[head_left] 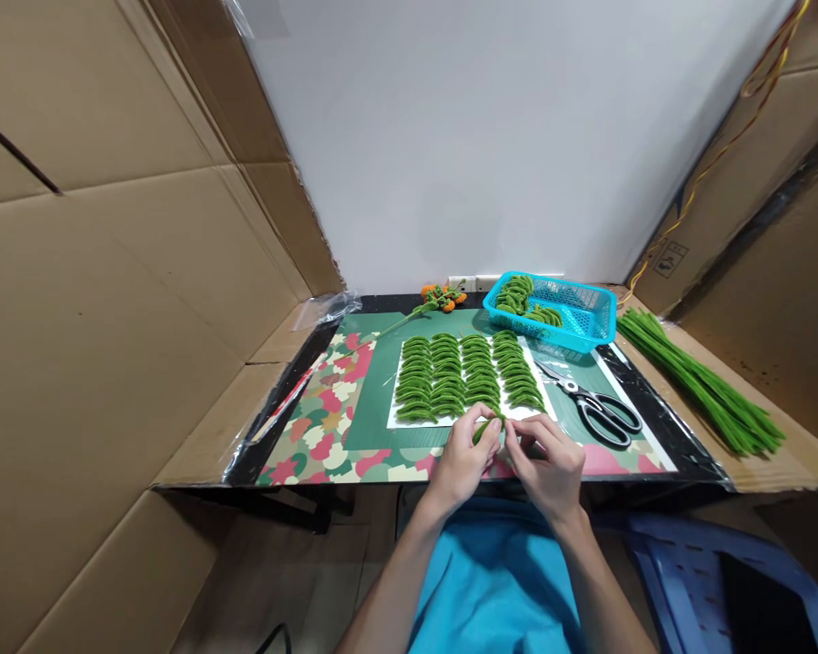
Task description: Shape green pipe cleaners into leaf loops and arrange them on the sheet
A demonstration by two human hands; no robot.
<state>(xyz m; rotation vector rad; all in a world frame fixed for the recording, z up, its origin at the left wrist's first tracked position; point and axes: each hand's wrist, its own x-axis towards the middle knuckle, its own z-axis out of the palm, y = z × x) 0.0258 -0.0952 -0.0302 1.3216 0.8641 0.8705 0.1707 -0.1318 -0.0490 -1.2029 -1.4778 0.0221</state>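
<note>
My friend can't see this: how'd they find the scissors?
On the black table, find the turquoise plastic basket. The scissors lie nearer the camera, just right of the white sheet. Only they have two black-and-white handle loops.

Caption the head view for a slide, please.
Left hand holding a fuzzy green piece, right hand beside it, near four columns of similar pieces on a white sheet.

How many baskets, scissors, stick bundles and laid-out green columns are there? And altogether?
Turquoise plastic basket: 1
Black-handled metal scissors: 1
Bundle of long green sticks: 1
Laid-out columns of curved, fuzzy green pieces: 4
Total: 7
</note>
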